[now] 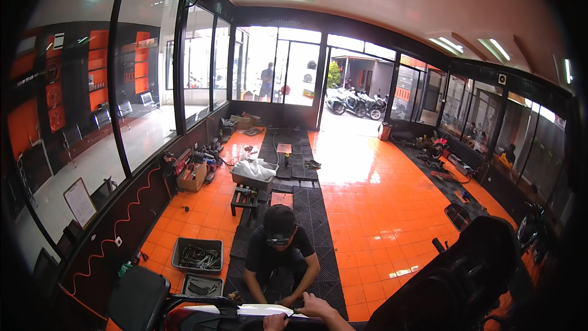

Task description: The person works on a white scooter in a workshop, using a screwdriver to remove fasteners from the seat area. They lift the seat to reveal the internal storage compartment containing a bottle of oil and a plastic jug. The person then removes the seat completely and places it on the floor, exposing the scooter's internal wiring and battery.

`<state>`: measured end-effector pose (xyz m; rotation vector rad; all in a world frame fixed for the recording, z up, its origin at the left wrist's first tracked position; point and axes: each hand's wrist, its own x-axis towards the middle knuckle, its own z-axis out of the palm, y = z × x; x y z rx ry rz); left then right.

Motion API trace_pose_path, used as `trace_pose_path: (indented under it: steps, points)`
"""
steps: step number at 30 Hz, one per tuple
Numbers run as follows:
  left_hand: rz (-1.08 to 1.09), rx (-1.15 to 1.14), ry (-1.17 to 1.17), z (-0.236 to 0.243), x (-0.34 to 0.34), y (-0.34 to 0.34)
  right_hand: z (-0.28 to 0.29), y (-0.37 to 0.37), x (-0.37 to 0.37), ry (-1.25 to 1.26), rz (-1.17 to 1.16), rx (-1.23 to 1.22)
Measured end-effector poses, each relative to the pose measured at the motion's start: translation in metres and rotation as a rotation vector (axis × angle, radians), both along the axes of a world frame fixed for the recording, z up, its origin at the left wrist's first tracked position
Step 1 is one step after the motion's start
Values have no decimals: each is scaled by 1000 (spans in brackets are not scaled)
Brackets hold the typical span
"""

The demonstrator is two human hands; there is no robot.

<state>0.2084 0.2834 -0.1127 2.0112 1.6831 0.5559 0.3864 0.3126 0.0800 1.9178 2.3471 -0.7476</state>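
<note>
At the lower edge, a white motorcycle body panel [254,310] lies across the frame in front of me. My left hand [275,322] is closed at the panel's near edge, its fingers curled; a small dark thing shows by the fingertips, too small to name. Just right of it, my right hand [316,306] reaches in with bent fingers closed over the panel's end. Facing me, a co-worker [278,257] in a dark cap and shirt squats on the far side, both arms reaching down behind the panel. The co-worker's hands are mostly hidden there.
A raised dark motorcycle seat [459,270] blocks the lower right. Another black seat [138,297] is at lower left. Grey bins of tools [197,240] and parts [202,277] stand on the orange floor. Behind the co-worker are a small black stand [245,199] and a grey tub [254,182].
</note>
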Motion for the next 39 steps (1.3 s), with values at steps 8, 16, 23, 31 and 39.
trace_pose_path:
  steps: [8, 16, 23, 31, 39]
  points:
    - [40, 36, -20, -17, -8, -2, 22, -3, -17, -76, -1, -51]
    - [66, 7, 63, 24, 7, -11, -12, -21, -1, 173, -43, 258]
    - [105, -56, 197, 26, 22, -15, -13, -30, 13, 273, -74, 220]
    - [93, -91, 317, 35, 44, -8, -111, -186, 62, 309, -638, 750]
    - [90, -72, 513, 19, 22, 5, -78, -492, 115, 408, -1298, 620]
